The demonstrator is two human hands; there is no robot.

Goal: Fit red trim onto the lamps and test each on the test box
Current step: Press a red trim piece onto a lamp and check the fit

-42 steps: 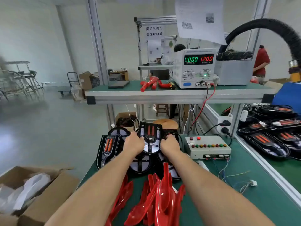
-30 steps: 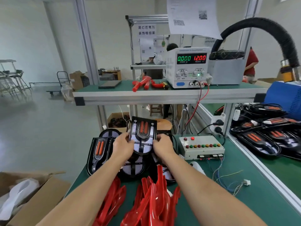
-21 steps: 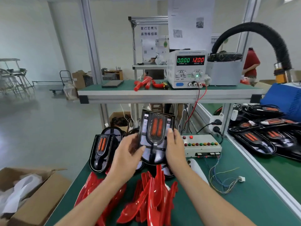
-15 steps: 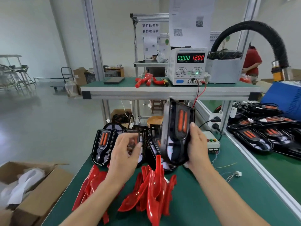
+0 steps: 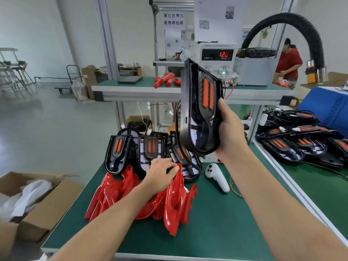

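Holding one lamp (image 5: 200, 113) upright above the worktop (image 5: 216, 227), the right hand (image 5: 230, 132) grips its right edge, face exposed for fitting. The left hand (image 5: 160, 175) pinches a red trim (image 5: 174, 200) atop the near pile, evidently selecting it.

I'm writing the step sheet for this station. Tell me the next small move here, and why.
Probably lift one red trim piece off the pile with the left hand, whose fingers already pinch its top edge, and bring it to the black lamp. The right hand holds that lamp upright above the bench, and it carries no red trim.
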